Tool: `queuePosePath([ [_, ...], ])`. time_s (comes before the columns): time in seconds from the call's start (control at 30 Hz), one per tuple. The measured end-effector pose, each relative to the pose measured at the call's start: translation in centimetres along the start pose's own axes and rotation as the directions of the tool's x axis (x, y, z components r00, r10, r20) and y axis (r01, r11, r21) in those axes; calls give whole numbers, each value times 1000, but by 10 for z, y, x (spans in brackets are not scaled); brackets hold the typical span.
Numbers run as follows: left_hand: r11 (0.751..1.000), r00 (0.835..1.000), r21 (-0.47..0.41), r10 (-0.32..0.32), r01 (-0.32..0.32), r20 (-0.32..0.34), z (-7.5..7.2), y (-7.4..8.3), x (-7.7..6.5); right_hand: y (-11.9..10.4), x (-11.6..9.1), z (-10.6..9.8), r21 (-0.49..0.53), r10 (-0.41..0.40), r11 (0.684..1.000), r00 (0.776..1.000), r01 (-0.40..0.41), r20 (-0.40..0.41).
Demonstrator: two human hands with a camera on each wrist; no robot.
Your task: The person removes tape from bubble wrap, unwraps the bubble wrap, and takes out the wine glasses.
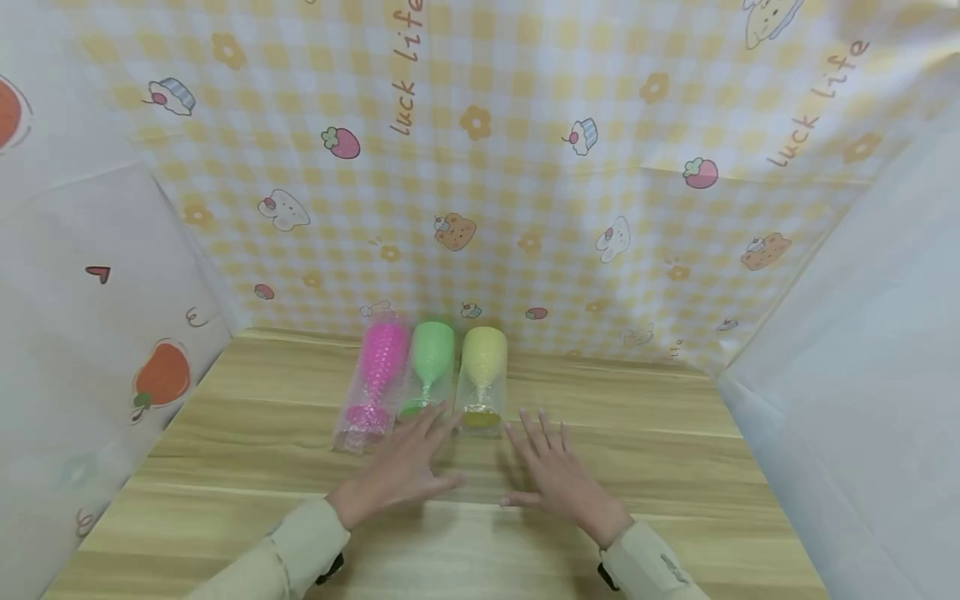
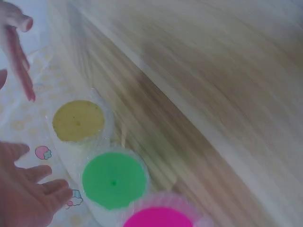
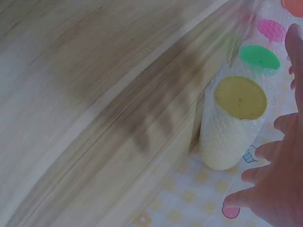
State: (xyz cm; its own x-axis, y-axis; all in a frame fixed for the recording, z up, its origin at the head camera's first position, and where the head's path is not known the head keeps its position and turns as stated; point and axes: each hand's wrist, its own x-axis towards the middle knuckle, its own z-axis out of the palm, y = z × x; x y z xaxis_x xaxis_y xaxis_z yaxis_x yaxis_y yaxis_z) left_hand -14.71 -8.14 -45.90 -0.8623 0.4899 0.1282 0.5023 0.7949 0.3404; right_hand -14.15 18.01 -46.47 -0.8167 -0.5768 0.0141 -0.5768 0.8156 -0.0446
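We see three goblets in clear bubble wrap lying side by side, bases toward us, centre of the head frame: a bright pink goblet [image 1: 384, 354] on the left, slightly tilted, a mint-green goblet [image 1: 432, 354] in the middle, a pale yellow goblet [image 1: 483, 358] on the right. Left hand [image 1: 405, 467], lower centre: grip wide, fingers extended, fingertips by the green base; can't tell if they touch. Right hand [image 1: 558, 479], lower right of centre: grip wide, fingers spread, just beside the yellow base; contact unclear too. Both cuffs are beige sleeves [image 1: 307, 533]. All on a light wood-grain table [image 1: 675, 467]. Yellow-and-white checked cloth [image 1: 525, 192] with cartoon prints fills the upper frame; white printed sheet [image 1: 67, 367] runs down the left edge. Left wrist view: pink base is cut off at the bottom.
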Motion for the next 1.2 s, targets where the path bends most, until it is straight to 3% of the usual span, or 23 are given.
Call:
queuePosePath([
  [0.07,990,998,-129,-65,65,-1,0,4,4,-1,2,1,19,22,1000,1000,-21,-9],
  [0.13,957,991,-260,-133,128,0,2,7,10,-3,6,2,44,47,998,999,-47,-17],
  [0.27,852,968,-476,-249,221,3,7,11,23,-8,16,2,181,132,975,991,-126,-23],
  [0.37,786,961,-576,-278,226,-1,13,12,33,-10,26,1,363,220,911,975,-197,-22],
  [0.57,698,949,-668,-313,257,38,19,17,49,-8,46,3,667,346,699,938,-257,-1],
  [0.67,634,926,-702,-366,324,97,23,22,55,-6,53,5,758,391,594,920,-268,19],
  [0.77,587,899,-715,-416,380,136,27,26,60,-6,59,9,808,435,507,899,-298,58],
  [0.87,518,869,-737,-458,433,188,33,28,63,-5,67,14,831,470,449,878,-328,92],
  [0.97,473,844,-747,-489,468,220,39,27,64,-6,75,19,844,498,411,860,-344,109],
  [1.07,450,825,-744,-513,493,237,42,27,66,-8,81,20,855,534,379,838,-352,109],
  [1.2,425,809,-750,-535,507,243,44,28,70,-7,84,22,857,577,376,813,-353,81],
])
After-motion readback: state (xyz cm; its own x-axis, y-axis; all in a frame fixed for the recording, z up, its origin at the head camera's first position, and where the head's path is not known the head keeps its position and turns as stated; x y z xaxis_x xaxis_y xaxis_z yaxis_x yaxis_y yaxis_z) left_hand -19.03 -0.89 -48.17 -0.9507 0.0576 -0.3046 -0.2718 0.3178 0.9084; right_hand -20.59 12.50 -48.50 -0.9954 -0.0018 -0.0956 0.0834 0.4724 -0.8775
